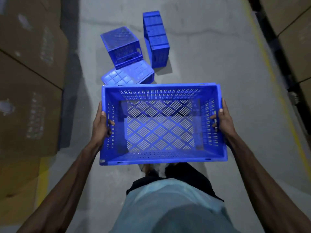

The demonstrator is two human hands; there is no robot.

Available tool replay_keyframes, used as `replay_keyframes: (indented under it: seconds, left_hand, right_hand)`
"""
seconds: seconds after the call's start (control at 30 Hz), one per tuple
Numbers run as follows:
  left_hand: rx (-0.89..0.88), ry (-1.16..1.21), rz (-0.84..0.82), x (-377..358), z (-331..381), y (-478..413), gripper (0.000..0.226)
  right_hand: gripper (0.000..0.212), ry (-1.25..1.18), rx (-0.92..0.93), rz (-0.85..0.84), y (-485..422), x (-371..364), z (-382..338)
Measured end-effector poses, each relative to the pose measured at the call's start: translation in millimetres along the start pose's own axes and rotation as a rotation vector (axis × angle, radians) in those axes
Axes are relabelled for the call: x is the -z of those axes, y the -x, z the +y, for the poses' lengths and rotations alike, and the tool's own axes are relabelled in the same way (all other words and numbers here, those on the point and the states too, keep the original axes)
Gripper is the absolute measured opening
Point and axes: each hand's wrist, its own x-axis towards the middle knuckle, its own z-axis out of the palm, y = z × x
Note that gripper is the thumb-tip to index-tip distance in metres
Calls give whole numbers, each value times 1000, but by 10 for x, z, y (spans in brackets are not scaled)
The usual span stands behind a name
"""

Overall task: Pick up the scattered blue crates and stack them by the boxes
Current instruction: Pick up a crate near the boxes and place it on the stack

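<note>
Blue crate (159,132) is up off the ground, held level in front of the person, open side up. It is hard plastic, shaped like a deep box, with thin slots in its walls and a criss-cross of slots in its bottom.

Brown cardboard boxes (30,81) stand in a tall wall on the left. They have pale labels (36,115), too blurry to read. More cardboard boxes (294,39) stand on the right.

The grey floor (210,56) is smooth concrete with a thin yellow line (276,84) near the right boxes.

Three more blue crates lie on the floor ahead, close together. The tall crate (155,39) stands on one side. The upside-down crate (121,46) shows its slotted bottom. The low crate (129,75) lies tipped just beyond the held one.

The left hand (101,126) grips the crate's left end, fingers curled through the handle hole, thumb on the rim. The right hand (224,120) grips the right end the same way.
</note>
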Motion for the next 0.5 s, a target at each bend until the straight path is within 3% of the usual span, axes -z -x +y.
replay_keyframes:
  seconds: [0.27,0.5]
  left_hand:
    - [-32,-41,-89,-901,586,-112,42]
    - [-47,-91,-60,-2134,1183,-369,41]
  right_hand:
    - [48,-46,-75,86,-356,708,362]
    - [47,-19,-79,100,-1351,1538,503]
